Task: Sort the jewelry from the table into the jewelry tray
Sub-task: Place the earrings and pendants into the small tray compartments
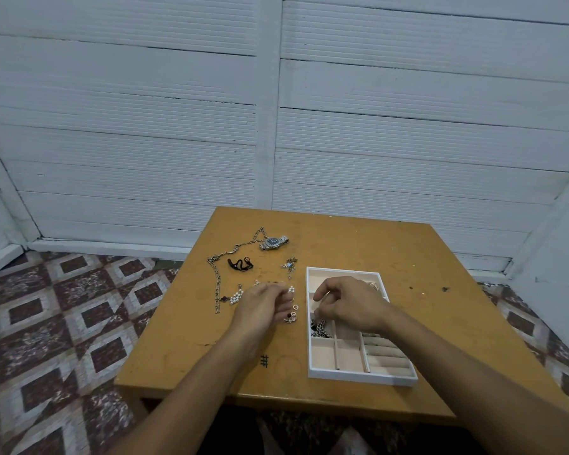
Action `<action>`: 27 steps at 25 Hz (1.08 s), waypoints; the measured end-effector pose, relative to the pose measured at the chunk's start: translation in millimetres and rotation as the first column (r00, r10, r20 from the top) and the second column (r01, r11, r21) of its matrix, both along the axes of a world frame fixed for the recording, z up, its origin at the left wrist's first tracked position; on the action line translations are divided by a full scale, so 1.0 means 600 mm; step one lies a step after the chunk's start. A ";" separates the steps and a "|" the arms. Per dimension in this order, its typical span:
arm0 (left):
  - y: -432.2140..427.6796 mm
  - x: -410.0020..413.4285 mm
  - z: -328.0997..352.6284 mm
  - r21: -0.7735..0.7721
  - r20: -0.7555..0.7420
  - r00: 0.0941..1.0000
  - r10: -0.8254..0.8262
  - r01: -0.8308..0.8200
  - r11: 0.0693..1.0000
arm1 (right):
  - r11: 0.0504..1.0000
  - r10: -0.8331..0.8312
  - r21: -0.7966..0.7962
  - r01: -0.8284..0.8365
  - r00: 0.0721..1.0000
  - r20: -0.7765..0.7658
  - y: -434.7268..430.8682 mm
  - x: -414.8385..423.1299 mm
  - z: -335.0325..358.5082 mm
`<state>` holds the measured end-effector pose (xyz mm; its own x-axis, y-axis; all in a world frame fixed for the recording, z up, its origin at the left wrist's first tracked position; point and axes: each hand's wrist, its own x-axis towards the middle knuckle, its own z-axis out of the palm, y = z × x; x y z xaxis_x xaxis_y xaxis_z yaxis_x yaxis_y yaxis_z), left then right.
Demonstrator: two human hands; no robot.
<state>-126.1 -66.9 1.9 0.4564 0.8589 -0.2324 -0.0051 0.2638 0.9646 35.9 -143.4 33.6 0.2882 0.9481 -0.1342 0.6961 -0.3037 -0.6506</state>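
Pinches the pearl strand [236,297] on the table [408,257], just left of the jewelry tray [358,377], in curled fingers of the left hand [260,307]. Holds the right hand [349,307] over 1 tray compartment, fingers curled; cannot tell if gripping the dark chain [319,326]. Risks snagging charms and dragging neighbours along.

The left hand [260,307], seen just left of the jewelry tray [358,378], and the right hand [349,303], seen over the tray's far half, are bare. The left forearm [194,382] and the right forearm [457,362] are uncovered from the wrist to the lower edge of view. Knuckles and tendons are outlined on the right hand's back. Whether the dark patch [230,431] nearer than the tray is clothing cannot be told.
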 end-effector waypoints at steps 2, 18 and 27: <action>0.000 -0.018 -0.001 0.048 -0.021 1.000 0.007 -0.006 0.999 | 0.999 0.007 0.036 -0.007 1.000 -0.002 0.007 -0.010 -0.002; 0.042 -0.092 -0.026 0.571 -0.343 0.926 0.159 0.070 0.818 | 0.990 0.074 -0.137 0.020 0.761 0.645 0.129 -0.075 -0.049; 0.048 -0.020 -0.018 0.322 -0.123 0.989 0.079 -0.035 0.946 | 0.996 -0.003 -0.080 0.040 0.909 0.417 0.141 -0.050 -0.045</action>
<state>-138.2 -37.9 -8.8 0.3884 0.9215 0.0024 0.1220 -0.0540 0.9911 6.2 -59.0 6.3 0.3559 0.9313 -0.0773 0.8904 -0.3631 -0.2745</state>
